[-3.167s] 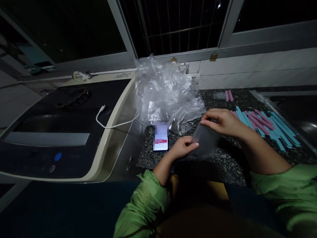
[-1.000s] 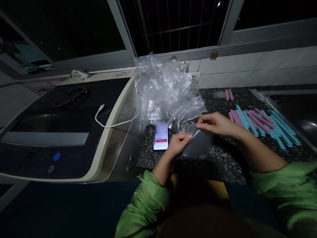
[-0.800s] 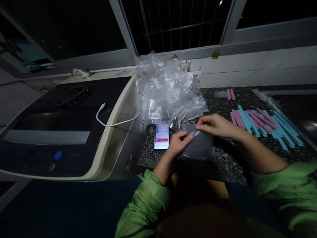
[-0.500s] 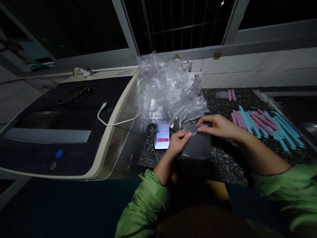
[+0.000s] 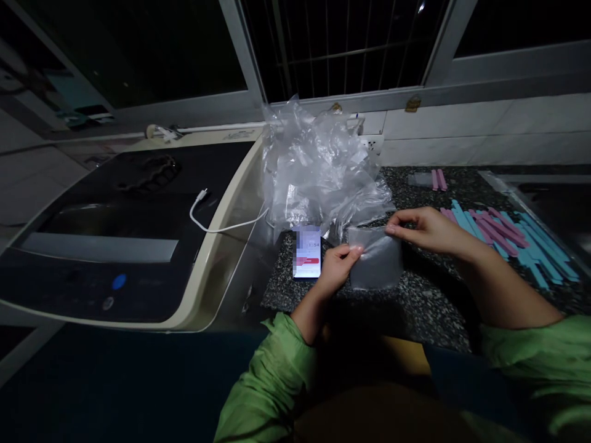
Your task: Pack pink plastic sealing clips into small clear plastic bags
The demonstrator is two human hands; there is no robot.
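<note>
A small clear plastic bag (image 5: 376,264) hangs flat between my hands, above the dark speckled counter. My left hand (image 5: 338,266) pinches its left edge between thumb and fingers. At the bag's top right corner, my right hand (image 5: 422,231) is closed with thumb and fingertips on the rim. Behind them rises a big heap of clear plastic bags (image 5: 318,163). To the right of my right hand lies a pile of flat pink and light blue strips (image 5: 501,234), partly covered by my forearm. A lit phone (image 5: 308,253) lies just left of my left hand.
On the left stands a washing machine (image 5: 115,246) with a white cable (image 5: 221,230) across its lid. Two pink strips (image 5: 439,179) lie on a small clear bag (image 5: 419,179) at the back. A wall socket (image 5: 372,144) sits behind the heap, below a barred window (image 5: 341,49).
My right hand has slid right along the bag's top edge, away from my left hand, and the bag is now spread wider. The view has shifted slightly.
</note>
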